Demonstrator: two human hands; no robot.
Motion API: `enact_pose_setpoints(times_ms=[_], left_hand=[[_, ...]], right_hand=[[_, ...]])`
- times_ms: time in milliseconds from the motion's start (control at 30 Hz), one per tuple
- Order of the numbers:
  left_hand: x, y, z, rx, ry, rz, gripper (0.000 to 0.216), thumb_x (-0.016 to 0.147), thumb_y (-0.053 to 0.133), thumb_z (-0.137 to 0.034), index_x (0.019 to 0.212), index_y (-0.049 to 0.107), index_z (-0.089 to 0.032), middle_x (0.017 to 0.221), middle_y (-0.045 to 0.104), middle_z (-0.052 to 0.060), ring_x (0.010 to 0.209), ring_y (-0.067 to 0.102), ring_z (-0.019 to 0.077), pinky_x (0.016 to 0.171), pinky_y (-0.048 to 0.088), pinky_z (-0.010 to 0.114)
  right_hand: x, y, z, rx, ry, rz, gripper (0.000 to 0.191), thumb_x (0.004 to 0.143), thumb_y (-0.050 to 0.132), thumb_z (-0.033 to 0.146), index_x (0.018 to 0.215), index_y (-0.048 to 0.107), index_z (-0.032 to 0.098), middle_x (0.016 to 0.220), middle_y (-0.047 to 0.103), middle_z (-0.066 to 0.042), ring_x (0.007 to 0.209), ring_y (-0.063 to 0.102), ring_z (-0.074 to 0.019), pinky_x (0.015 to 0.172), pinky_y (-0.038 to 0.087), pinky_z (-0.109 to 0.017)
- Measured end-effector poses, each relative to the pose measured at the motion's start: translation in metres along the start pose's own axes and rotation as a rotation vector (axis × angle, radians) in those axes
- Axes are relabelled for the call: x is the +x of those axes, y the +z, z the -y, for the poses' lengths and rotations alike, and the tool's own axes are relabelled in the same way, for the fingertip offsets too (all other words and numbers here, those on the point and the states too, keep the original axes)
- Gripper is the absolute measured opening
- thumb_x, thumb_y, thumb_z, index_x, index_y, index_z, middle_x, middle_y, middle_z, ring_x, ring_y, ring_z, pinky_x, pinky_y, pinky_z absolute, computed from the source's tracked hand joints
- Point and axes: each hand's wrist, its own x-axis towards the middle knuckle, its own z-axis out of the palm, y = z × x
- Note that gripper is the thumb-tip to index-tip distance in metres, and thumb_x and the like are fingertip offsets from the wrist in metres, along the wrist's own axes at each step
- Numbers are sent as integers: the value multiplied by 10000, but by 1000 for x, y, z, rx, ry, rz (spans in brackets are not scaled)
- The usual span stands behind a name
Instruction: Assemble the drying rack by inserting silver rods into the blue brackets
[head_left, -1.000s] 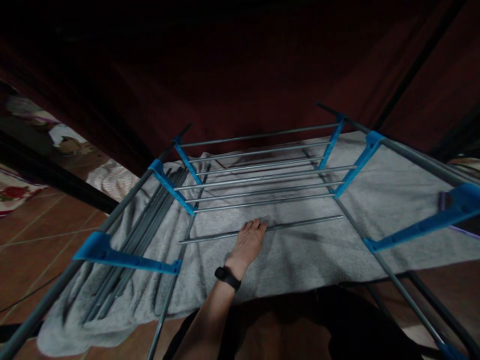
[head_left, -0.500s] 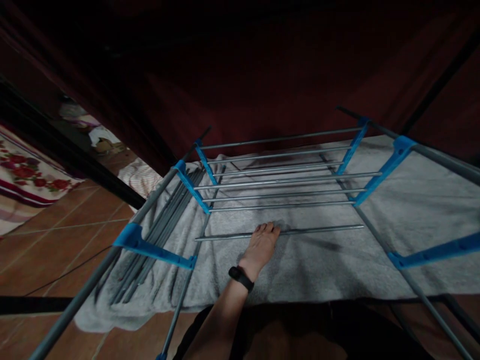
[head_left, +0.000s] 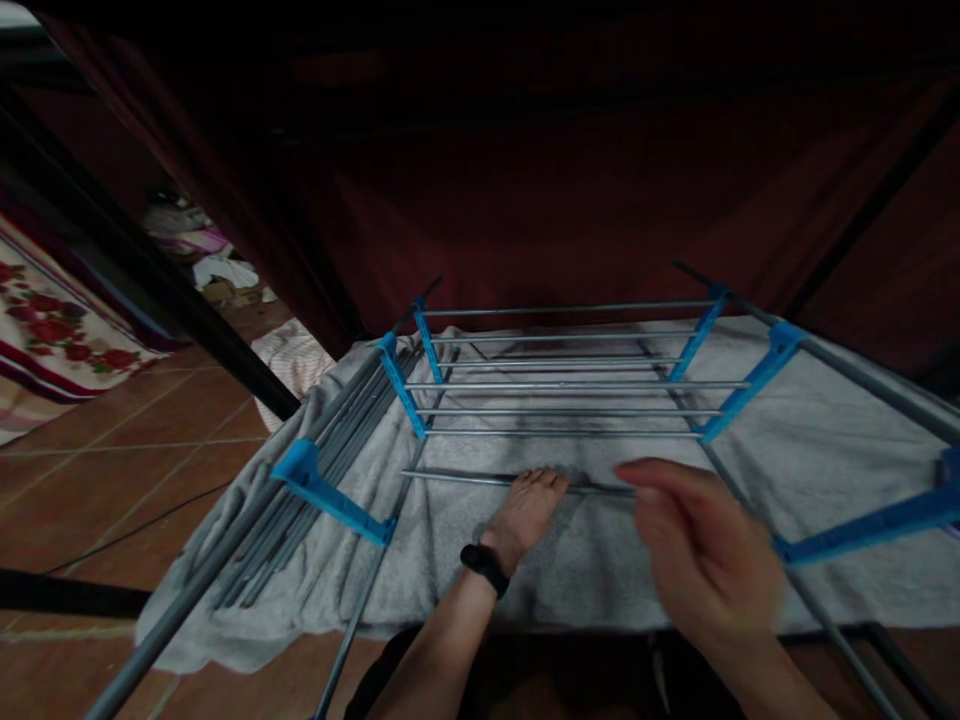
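My left hand [head_left: 527,510], with a black band [head_left: 484,568] on its wrist, rests palm down over a loose grey metal rod [head_left: 454,477], its fingers curled over it. The rod lies crosswise on the grey blanket [head_left: 600,580], in front of a drying rack's frame. My right hand [head_left: 705,560], somewhat blurred, hovers near the rod's right end and covers it from view. Its fingers are loosely bent, with nothing visible in them. Blue plastic brackets [head_left: 337,500] join the rack's side tubes, and several grey crossbars [head_left: 577,385] span the far pairs.
A bundle of loose grey rods [head_left: 300,510] lies on the blanket at left. Brown tiled floor [head_left: 180,440] shows beyond it, with a floral cloth [head_left: 67,330] and a dark post [head_left: 195,290]. A dark red curtain [head_left: 562,200] hangs behind the rack.
My right hand has come into view at the right, near the rod's end. My left hand stays on the rod. The camera view has shifted slightly.
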Motion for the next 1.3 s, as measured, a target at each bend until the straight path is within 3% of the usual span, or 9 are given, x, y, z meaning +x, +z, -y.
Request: enact_pose_setpoints(times_ms=[67, 200, 333, 433, 633, 900, 1300], left_hand=[[-1, 1, 0, 12, 9, 1, 388, 946, 393, -49, 1262, 584, -169, 1241, 645, 83, 1170, 582, 224, 1080, 424, 391], [-2, -3, 1, 22, -2, -3, 377, 951, 405, -54, 1260, 590, -165, 1277, 636, 108, 1191, 584, 230, 1086, 419, 401], [-5, -10, 2, 28, 11, -32, 326, 980, 400, -94, 1205, 616, -187, 1169, 659, 85, 1112, 606, 218, 1038, 441, 390], [-6, -11, 1, 62, 24, -26, 290, 982, 421, -107, 1174, 620, -194, 1128, 655, 71, 1071, 608, 209, 1014, 444, 374], [-7, -8, -4, 145, 74, -54, 275, 970, 449, -95, 1186, 592, -188, 1142, 640, 73, 1099, 578, 207, 1045, 407, 379], [-1, -3, -5, 139, 52, -73, 275, 975, 420, -85, 1169, 595, -171, 1138, 642, 79, 1096, 581, 207, 1057, 388, 374], [6, 4, -9, 145, 28, -57, 295, 970, 407, -70, 1192, 581, -156, 1151, 631, 87, 1080, 579, 213, 1029, 405, 374]], right_hand=[[17, 24, -26, -39, 33, 116, 250, 1010, 441, 286, 1176, 626, 269, 871, 689, 6, 682, 634, -143, 666, 543, -274], [12, 58, -89, -298, 89, 367, 319, 994, 379, 198, 1160, 652, 203, 1095, 692, -69, 980, 663, -197, 889, 516, -342], [-24, 66, -138, -583, 107, 436, 394, 963, 374, 135, 1275, 613, 161, 1222, 648, -126, 1128, 603, -240, 997, 453, -409], [-38, 68, -158, -694, 75, 493, 429, 957, 367, 111, 1320, 592, 159, 1254, 629, -133, 1127, 592, -241, 994, 439, -401], [-31, 78, -171, -868, 43, 610, 426, 917, 355, 40, 1221, 632, 153, 1152, 635, -134, 986, 617, -238, 906, 449, -365], [-25, 77, -174, -871, 27, 664, 508, 887, 299, -21, 1271, 583, 151, 1192, 622, -116, 983, 633, -223, 905, 425, -349], [-18, 75, -175, -809, 78, 714, 441, 905, 336, 21, 1234, 593, 162, 1134, 633, -110, 956, 625, -211, 875, 431, -332]])
